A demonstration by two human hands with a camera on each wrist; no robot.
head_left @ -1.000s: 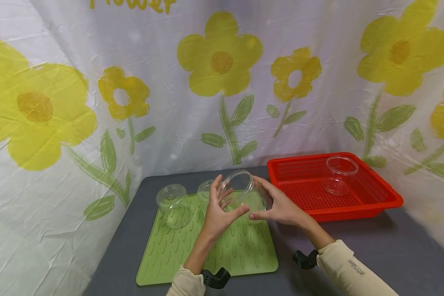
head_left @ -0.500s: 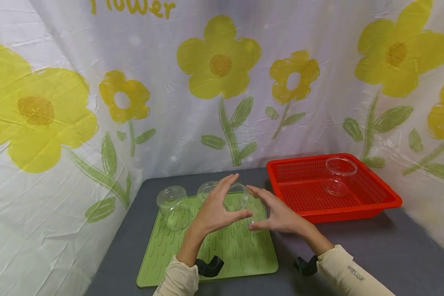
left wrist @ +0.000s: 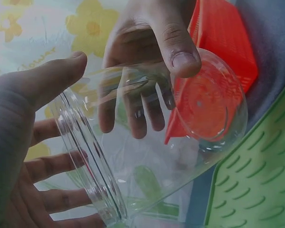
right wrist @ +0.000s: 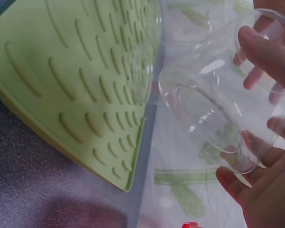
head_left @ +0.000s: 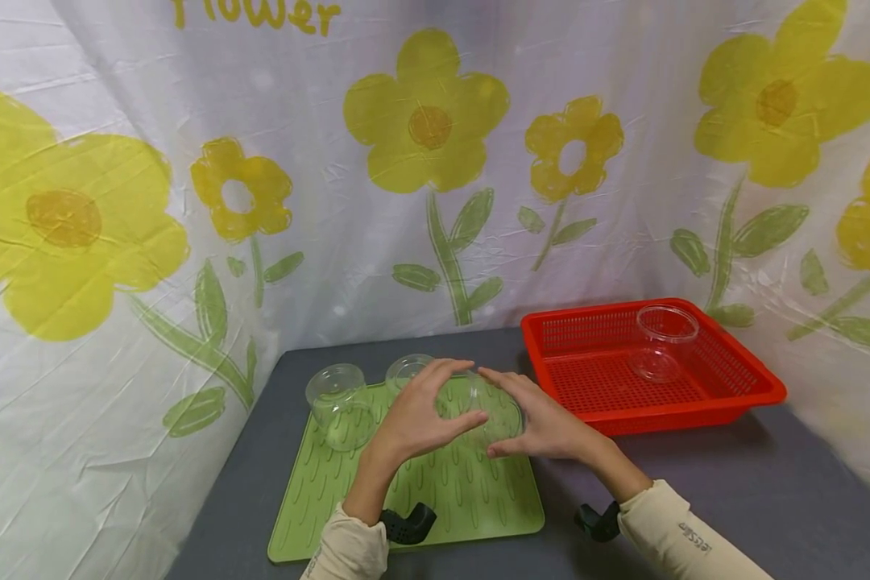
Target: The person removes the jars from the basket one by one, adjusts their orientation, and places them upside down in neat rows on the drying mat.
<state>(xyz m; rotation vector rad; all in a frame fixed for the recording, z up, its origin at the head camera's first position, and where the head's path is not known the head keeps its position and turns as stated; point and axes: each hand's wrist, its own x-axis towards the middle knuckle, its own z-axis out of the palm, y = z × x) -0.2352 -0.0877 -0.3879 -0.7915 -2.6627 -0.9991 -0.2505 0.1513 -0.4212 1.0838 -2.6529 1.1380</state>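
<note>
A clear plastic jar [left wrist: 147,152] is held on its side between both hands, above the green mat [head_left: 406,515]. My left hand [head_left: 416,419] grips it around the ridged rim, thumb on one side and fingers on the other in the left wrist view. At the base end, my right hand [head_left: 547,419] holds the jar between thumb and fingers. In the head view the hands partly hide the jar. Another clear jar [head_left: 341,407] stands on the mat's left side, and a second one [head_left: 406,370] is behind my left hand, partly covered.
A red plastic basket [head_left: 667,419] sits at the back right of the dark grey table [head_left: 623,515], with a clear jar [head_left: 667,338] inside. A flower-printed cloth [head_left: 319,201] hangs behind the table.
The jar has tipped from slanting rim-up to lying on its side, and come down slightly. My left hand has turned over its rim end. The other jars have stayed put.
</note>
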